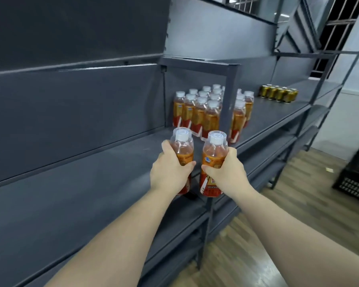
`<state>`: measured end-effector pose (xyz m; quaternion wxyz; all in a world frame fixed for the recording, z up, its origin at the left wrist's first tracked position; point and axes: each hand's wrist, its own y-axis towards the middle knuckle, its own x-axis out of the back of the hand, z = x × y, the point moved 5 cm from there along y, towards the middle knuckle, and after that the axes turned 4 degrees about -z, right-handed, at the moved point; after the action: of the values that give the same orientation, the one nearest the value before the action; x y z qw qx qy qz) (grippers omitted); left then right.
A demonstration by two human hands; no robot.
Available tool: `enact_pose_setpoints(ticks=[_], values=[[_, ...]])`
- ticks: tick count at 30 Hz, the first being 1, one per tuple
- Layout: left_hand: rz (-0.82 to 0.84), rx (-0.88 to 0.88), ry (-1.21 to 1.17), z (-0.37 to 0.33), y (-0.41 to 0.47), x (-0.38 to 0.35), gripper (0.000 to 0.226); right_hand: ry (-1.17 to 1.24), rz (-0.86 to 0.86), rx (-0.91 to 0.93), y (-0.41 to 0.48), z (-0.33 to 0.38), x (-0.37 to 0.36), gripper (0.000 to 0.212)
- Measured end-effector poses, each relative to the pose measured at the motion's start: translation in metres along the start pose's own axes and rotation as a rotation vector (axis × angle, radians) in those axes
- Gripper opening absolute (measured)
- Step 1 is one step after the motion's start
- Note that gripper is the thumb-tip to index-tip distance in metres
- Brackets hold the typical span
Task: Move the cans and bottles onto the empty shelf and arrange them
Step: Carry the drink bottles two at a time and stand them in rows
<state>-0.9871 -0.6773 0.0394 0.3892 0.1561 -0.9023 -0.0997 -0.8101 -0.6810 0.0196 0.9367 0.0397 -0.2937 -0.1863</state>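
My left hand (pixel 169 172) grips an orange drink bottle with a white cap (pixel 182 145), upright above the grey shelf (pixel 112 183). My right hand (pixel 229 172) grips a second such bottle (pixel 214 156) right beside it, over the shelf's front edge. Beyond them, several matching bottles (pixel 203 112) stand in rows on the same shelf, some behind a metal upright (pixel 229 100). Farther right along that shelf sits a cluster of gold cans (pixel 279 93).
The shelf's back panel (pixel 71 112) rises on the left, with another shelf level above. Lower shelf levels (pixel 257 162) run below the front edge. A wooden floor (pixel 298 204) lies to the right, with a dark crate (pixel 356 177) on it.
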Motion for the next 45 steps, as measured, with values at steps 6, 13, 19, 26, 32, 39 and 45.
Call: enact_pose_setpoints(ticks=[6, 13, 19, 26, 32, 39, 45], values=[[0.075, -0.063, -0.011, -0.061, -0.02, -0.058, 0.069, 0.013, -0.05, -0.05, 0.009, -0.056, 0.071, 0.057], [0.18, -0.18, -0.004, -0.124, -0.026, -0.134, 0.075, -0.005, -0.124, -0.126, 0.041, -0.113, 0.129, 0.054], [0.196, -0.275, -0.071, -0.177, 0.004, -0.194, 0.069, 0.008, -0.173, -0.142, 0.095, -0.149, 0.163, 0.052], [0.217, -0.32, -0.076, -0.215, 0.06, -0.251, 0.069, -0.039, -0.215, -0.198, 0.174, -0.165, 0.185, 0.053], [0.197, -0.303, -0.072, -0.224, 0.102, -0.284, 0.076, -0.05, -0.214, -0.192, 0.224, -0.18, 0.186, 0.063], [0.138, -0.26, -0.015, -0.233, 0.138, -0.318, 0.085, -0.035, -0.171, -0.153, 0.283, -0.197, 0.188, 0.061], [0.046, -0.149, -0.022, -0.247, 0.16, -0.346, 0.083, -0.004, -0.071, -0.064, 0.344, -0.212, 0.189, 0.065]])
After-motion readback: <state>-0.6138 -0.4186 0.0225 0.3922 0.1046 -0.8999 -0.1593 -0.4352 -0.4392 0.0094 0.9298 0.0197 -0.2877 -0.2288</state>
